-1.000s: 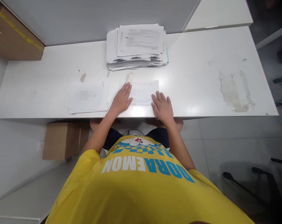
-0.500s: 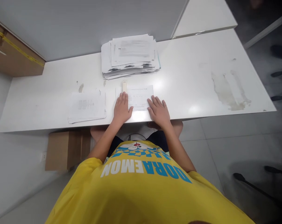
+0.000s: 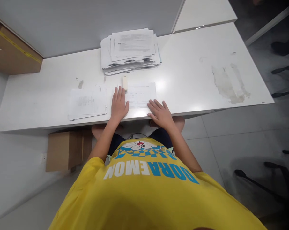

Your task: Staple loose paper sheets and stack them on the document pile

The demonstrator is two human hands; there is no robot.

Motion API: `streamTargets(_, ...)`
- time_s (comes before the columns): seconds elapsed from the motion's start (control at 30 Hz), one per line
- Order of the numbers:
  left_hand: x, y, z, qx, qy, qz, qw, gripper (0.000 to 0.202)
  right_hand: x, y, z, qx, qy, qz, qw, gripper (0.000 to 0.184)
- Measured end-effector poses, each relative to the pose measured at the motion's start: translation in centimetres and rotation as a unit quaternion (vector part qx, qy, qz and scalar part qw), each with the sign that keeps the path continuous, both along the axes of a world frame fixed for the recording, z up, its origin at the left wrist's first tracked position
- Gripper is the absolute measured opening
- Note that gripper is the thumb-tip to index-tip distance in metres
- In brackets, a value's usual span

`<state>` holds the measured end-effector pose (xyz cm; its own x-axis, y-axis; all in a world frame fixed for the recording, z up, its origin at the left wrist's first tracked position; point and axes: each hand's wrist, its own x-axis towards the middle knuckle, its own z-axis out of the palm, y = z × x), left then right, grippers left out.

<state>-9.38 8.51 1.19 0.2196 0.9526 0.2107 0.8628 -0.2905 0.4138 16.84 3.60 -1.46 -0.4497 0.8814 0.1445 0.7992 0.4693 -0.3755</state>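
My left hand (image 3: 119, 103) lies flat and open on the white table (image 3: 189, 80), its fingers on the left edge of a printed sheet (image 3: 141, 94). My right hand (image 3: 160, 114) rests open at the table's front edge, fingertips touching the sheet's lower right corner. A small pale block, perhaps an eraser (image 3: 125, 82), sits just beyond my left fingertips at the sheet's top left. Behind it stands a thick stack of papers (image 3: 130, 51).
A thinner pile of sheets (image 3: 87, 102) lies left of my left hand. Cardboard boxes stand at the far left (image 3: 10, 54) and under the table (image 3: 65, 150). A worn patch (image 3: 229, 83) marks the table's right side. Chair legs (image 3: 264, 182) stand on the floor at right.
The view has shifted a little. My right hand has slid back toward the table's front edge; my left hand stays flat on the sheet.
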Motion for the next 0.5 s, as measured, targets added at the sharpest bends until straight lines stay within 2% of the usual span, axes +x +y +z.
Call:
streamTargets(0.1,-0.6,-0.9,-1.0,-0.007,-0.03,0.019,0.999,0.068,0.5,-1.9,-0.3,0.039,0.025,-0.003,0.999,0.054)
streamTargets(0.17,-0.8,-0.8,-1.5,-0.019,-0.055,0.033,0.998,0.068,1.0,-3.0,-0.5,0.062,0.043,-0.026,0.997,0.046)
streamTargets(0.27,-1.2,0.1,-2.1,-0.044,-0.09,0.049,0.994,0.067,1.8,-3.8,-0.9,0.103,0.061,-0.091,0.989,0.039)
streamTargets(0.33,-1.5,0.5,-2.4,-0.052,-0.109,0.05,0.991,0.065,2.3,-3.6,-0.9,0.145,0.099,-0.155,0.972,0.035)
streamTargets(0.4,-1.7,0.7,-2.5,-0.055,-0.129,0.053,0.989,0.063,2.8,-2.8,-0.5,0.198,0.168,-0.236,0.937,0.034)
streamTargets(0.5,-1.7,0.5,-2.3,-0.064,-0.129,0.069,0.987,0.063,3.4,0.1,1.3,0.306,0.282,-0.326,0.849,0.036)
